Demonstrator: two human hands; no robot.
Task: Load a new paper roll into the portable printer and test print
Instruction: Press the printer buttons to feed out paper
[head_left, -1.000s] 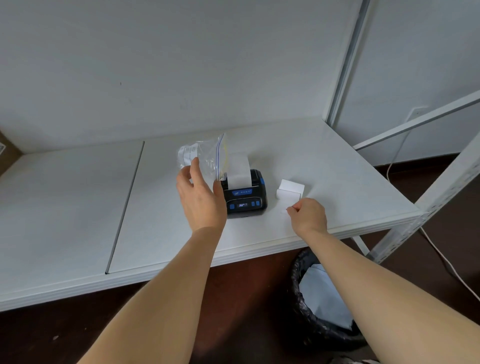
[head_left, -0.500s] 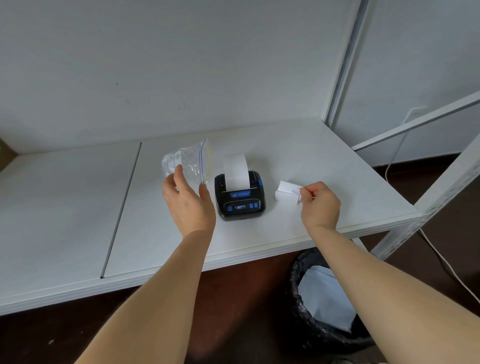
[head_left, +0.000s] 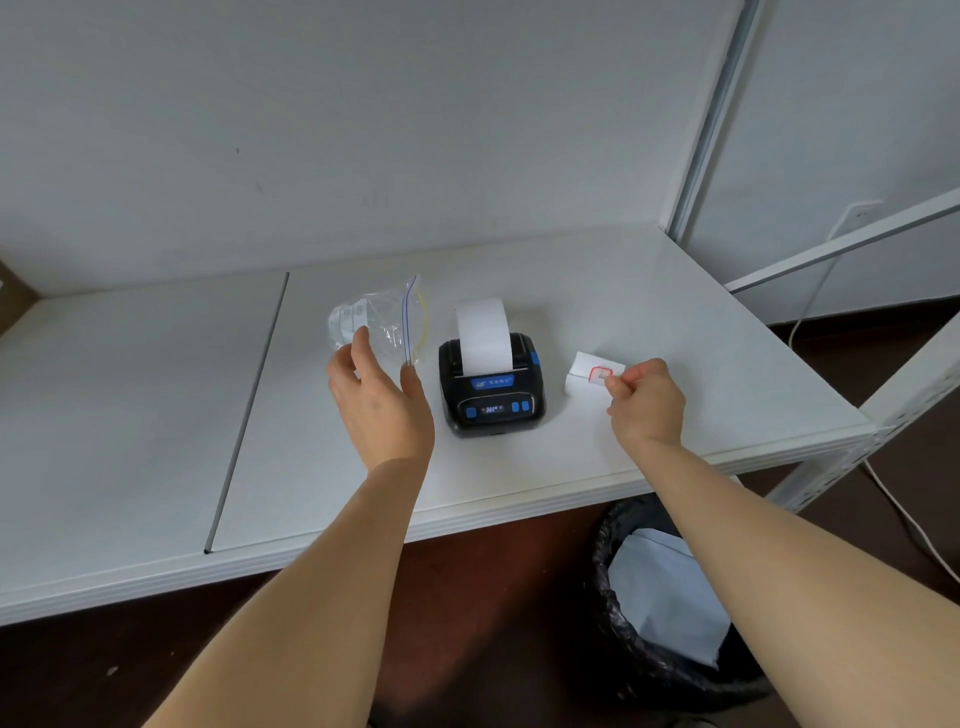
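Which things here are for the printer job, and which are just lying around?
For the job:
printer
paper strip sticking out of it
paper roll, pinched by the right hand

Just around:
plastic bag, held by the left hand
bin below the table

head view looks forward and down, close over the table (head_left: 675, 322).
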